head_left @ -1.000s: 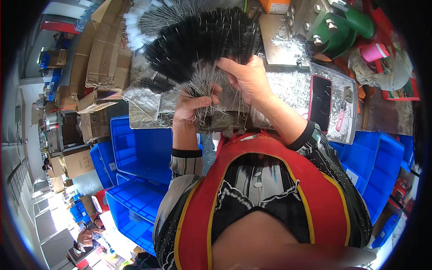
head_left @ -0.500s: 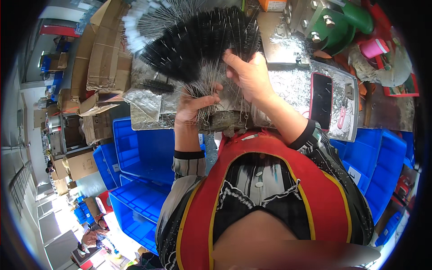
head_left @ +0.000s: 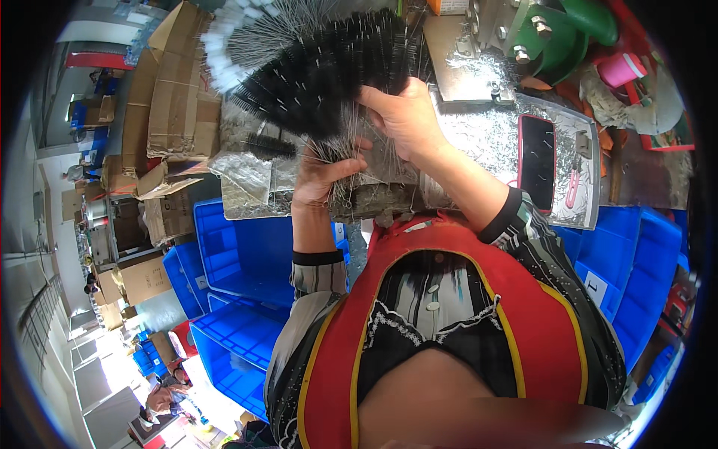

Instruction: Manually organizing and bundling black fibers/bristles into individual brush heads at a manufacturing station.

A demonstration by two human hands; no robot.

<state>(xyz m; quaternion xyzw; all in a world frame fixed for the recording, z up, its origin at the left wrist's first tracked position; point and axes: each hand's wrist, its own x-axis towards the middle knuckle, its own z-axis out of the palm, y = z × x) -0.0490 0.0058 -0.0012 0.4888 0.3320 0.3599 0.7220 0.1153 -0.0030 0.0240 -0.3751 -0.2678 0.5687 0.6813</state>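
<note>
I see both hands raised over the foil-covered bench (head_left: 479,135), working a fanned bundle of black bottle brushes (head_left: 321,71) with thin wire stems. My right hand (head_left: 407,120) is closed around the stems just under the bristles, fingers curled and thumb pressed in, so the bundle stands above it and spreads to the left and upward. My left hand (head_left: 321,176) sits just below and to the left, half open, fingers bent up into the loose wire ends; I cannot tell whether it truly grips any of them. A few white-bristled brushes (head_left: 224,45) fan out at the bundle's far left edge.

As for containers, the blue plastic crates (head_left: 247,262) stacked below the bench on my left show bare floors, while another blue crate (head_left: 636,262) on my right is mostly hidden by my sleeve. Flattened cardboard boxes (head_left: 172,97) lean together at the left. A dark phone (head_left: 537,161) lies flat on the foil, right of my right wrist.
</note>
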